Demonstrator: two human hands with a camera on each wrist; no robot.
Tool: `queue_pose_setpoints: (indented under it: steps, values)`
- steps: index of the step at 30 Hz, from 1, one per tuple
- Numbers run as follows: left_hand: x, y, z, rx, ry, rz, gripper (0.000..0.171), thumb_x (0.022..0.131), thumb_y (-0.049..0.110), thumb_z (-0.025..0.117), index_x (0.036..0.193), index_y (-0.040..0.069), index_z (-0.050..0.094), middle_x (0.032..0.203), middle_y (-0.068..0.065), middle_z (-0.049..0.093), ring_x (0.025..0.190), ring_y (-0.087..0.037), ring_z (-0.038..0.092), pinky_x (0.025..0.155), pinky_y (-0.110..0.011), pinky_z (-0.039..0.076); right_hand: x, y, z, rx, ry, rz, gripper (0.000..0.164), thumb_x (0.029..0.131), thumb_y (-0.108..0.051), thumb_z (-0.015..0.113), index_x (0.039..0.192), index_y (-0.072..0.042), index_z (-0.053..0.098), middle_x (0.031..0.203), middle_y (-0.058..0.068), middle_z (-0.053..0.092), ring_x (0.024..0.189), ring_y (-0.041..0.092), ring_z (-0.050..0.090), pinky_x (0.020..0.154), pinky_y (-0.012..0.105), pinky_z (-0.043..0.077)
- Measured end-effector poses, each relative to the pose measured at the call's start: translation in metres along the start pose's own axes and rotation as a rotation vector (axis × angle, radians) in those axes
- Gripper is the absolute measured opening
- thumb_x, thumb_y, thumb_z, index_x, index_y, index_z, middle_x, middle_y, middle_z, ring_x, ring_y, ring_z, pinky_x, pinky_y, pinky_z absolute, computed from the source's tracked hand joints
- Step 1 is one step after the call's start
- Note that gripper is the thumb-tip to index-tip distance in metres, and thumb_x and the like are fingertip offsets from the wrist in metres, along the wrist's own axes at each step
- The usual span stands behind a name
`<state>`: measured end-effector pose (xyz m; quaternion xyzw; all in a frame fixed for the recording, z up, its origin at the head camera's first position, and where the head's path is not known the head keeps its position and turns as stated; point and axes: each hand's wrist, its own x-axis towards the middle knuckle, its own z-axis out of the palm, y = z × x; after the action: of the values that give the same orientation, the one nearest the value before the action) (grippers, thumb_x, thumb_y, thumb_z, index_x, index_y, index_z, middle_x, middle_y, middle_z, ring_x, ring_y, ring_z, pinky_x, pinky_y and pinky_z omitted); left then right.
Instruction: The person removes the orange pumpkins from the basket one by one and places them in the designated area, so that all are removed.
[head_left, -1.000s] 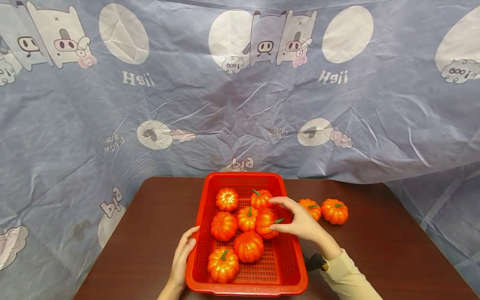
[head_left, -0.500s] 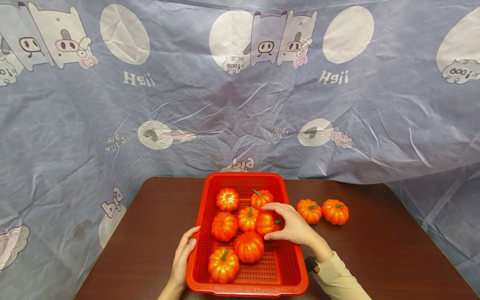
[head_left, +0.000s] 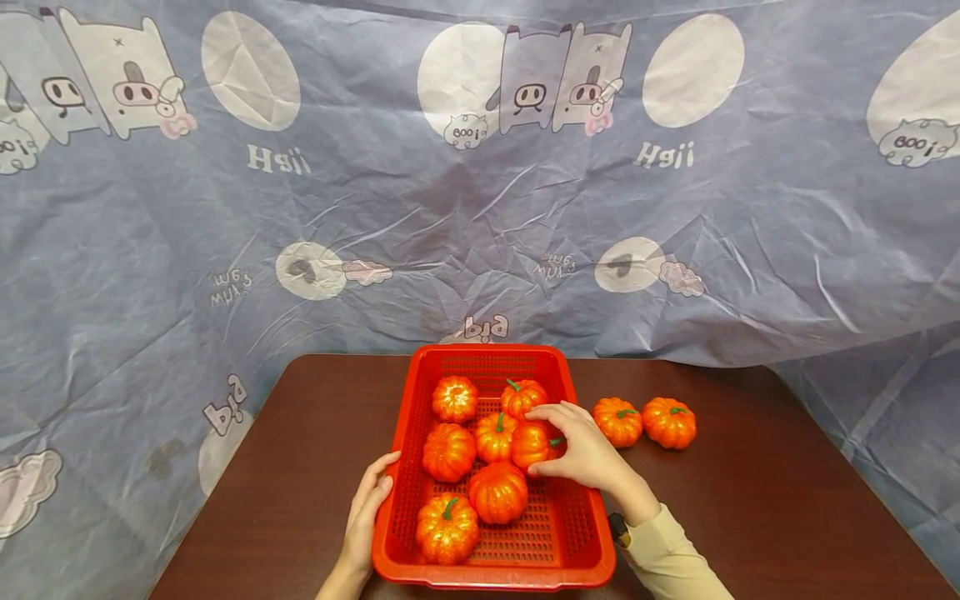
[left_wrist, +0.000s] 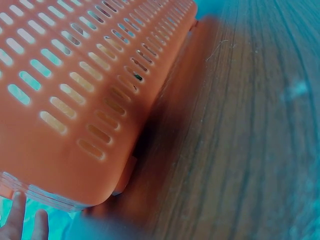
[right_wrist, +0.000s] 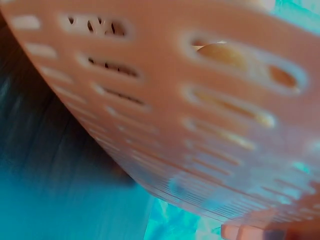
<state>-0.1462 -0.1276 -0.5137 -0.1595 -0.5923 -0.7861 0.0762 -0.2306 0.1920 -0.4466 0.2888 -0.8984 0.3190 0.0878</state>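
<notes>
Gripping a green-stemmed pumpkin point(head_left: 529, 447) inside the red basket point(head_left: 495, 577), near its right wall, the right hand point(head_left: 588, 450) is holding thumb and fingers curled round it, though how firmly I cannot tell; the left hand point(head_left: 365, 514) is resting relaxed fingers against the basket's left side; bracing the basket and using an even hold would probably spare the six neighbouring pumpkins point(head_left: 498, 493); two stray pumpkins point(head_left: 670, 423) are lying outside the basket's right wall, on the table point(head_left: 750, 500); the left wrist view is showing a slotted outer wall point(left_wrist: 55, 145) that the head view is hiding.
</notes>
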Motion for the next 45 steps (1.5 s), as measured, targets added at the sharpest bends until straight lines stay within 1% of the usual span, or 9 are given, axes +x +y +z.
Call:
queue_pose_setpoints:
  steps: [3, 9, 14, 17, 23, 28, 35, 40, 45]
  values:
    - [0.0, -0.001, 0.0, -0.003, -0.001, -0.004, 0.038, 0.102, 0.01, 0.03, 0.136, -0.006, 0.032, 0.131, -0.017, 0.044, 0.113, -0.022, 0.05, 0.09, -0.031, 0.045, -0.001, 0.002, 0.001, 0.046, 0.019, 0.019, 0.067, 0.06, -0.033, 0.089, 0.118, -0.015, 0.061, 0.117, -0.004, 0.06, 0.123, 0.04, 0.038, 0.101, 0.054, 0.028]
    - [0.001, -0.003, 0.0, -0.003, 0.008, -0.01, 0.039, 0.102, 0.011, 0.03, 0.137, -0.006, 0.032, 0.131, -0.023, 0.041, 0.113, -0.024, 0.051, 0.09, -0.031, 0.045, -0.004, 0.009, 0.002, 0.206, 0.09, 0.029, 0.068, 0.064, -0.036, 0.087, 0.123, -0.017, 0.058, 0.122, -0.007, 0.056, 0.117, 0.021, 0.045, 0.095, 0.043, 0.037]
    - [0.001, -0.003, -0.001, 0.0, 0.012, -0.004, 0.038, 0.102, 0.011, 0.03, 0.136, -0.006, 0.032, 0.131, -0.029, 0.038, 0.113, -0.024, 0.05, 0.09, -0.031, 0.045, -0.006, 0.008, -0.006, 0.435, 0.189, -0.061, 0.063, 0.07, -0.009, 0.083, 0.126, -0.006, 0.054, 0.13, 0.012, 0.049, 0.12, 0.018, 0.046, 0.096, 0.028, 0.038]
    - [0.001, -0.002, -0.001, 0.006, 0.017, -0.004, 0.038, 0.102, 0.011, 0.031, 0.136, -0.006, 0.033, 0.131, -0.029, 0.038, 0.113, -0.025, 0.05, 0.09, -0.031, 0.045, -0.008, 0.007, -0.015, 0.573, 0.241, -0.116, 0.064, 0.07, 0.011, 0.076, 0.128, 0.005, 0.049, 0.133, 0.022, 0.042, 0.12, 0.017, 0.045, 0.091, 0.025, 0.042]
    - [0.001, -0.002, -0.002, 0.016, 0.027, 0.002, 0.038, 0.102, 0.011, 0.03, 0.136, -0.006, 0.033, 0.132, -0.027, 0.039, 0.113, -0.024, 0.05, 0.091, -0.029, 0.044, -0.016, 0.011, -0.025, 0.81, 0.356, -0.167, 0.059, 0.075, 0.021, 0.064, 0.128, 0.015, 0.041, 0.131, 0.016, 0.045, 0.113, 0.014, 0.05, 0.084, 0.023, 0.048]
    - [0.001, -0.001, 0.0, 0.02, 0.021, 0.0, 0.038, 0.102, 0.01, 0.03, 0.136, -0.006, 0.033, 0.132, -0.024, 0.04, 0.114, -0.024, 0.05, 0.091, -0.029, 0.044, -0.028, 0.015, -0.03, 1.007, 0.489, -0.218, 0.052, 0.08, 0.022, 0.053, 0.13, 0.015, 0.038, 0.129, 0.01, 0.049, 0.108, 0.016, 0.053, 0.084, 0.022, 0.047]
    - [0.001, -0.001, 0.0, 0.009, 0.009, 0.008, 0.038, 0.102, 0.009, 0.029, 0.136, -0.007, 0.032, 0.132, -0.016, 0.044, 0.114, -0.021, 0.05, 0.091, -0.028, 0.044, -0.048, 0.022, -0.04, 1.093, 0.586, -0.076, 0.05, 0.09, 0.015, 0.044, 0.137, 0.0, 0.039, 0.135, 0.006, 0.041, 0.084, 0.008, 0.052, 0.068, 0.015, 0.045]
    - [0.002, -0.001, 0.0, 0.012, 0.001, 0.014, 0.037, 0.102, 0.008, 0.029, 0.135, -0.007, 0.032, 0.131, -0.014, 0.045, 0.113, -0.021, 0.05, 0.091, -0.028, 0.044, -0.058, 0.03, -0.05, 1.084, 0.652, 0.014, 0.051, 0.089, 0.014, 0.046, 0.138, 0.003, 0.035, 0.124, 0.005, 0.052, 0.094, 0.012, 0.056, 0.075, 0.019, 0.048]
    - [0.001, -0.001, 0.0, 0.017, 0.003, 0.011, 0.037, 0.102, 0.009, 0.03, 0.135, -0.008, 0.032, 0.131, -0.016, 0.044, 0.113, -0.021, 0.05, 0.09, -0.029, 0.044, -0.065, 0.038, -0.06, 1.134, 0.726, 0.037, 0.048, 0.091, 0.011, 0.047, 0.137, 0.004, 0.038, 0.114, 0.006, 0.054, 0.086, 0.012, 0.055, 0.066, 0.019, 0.049]
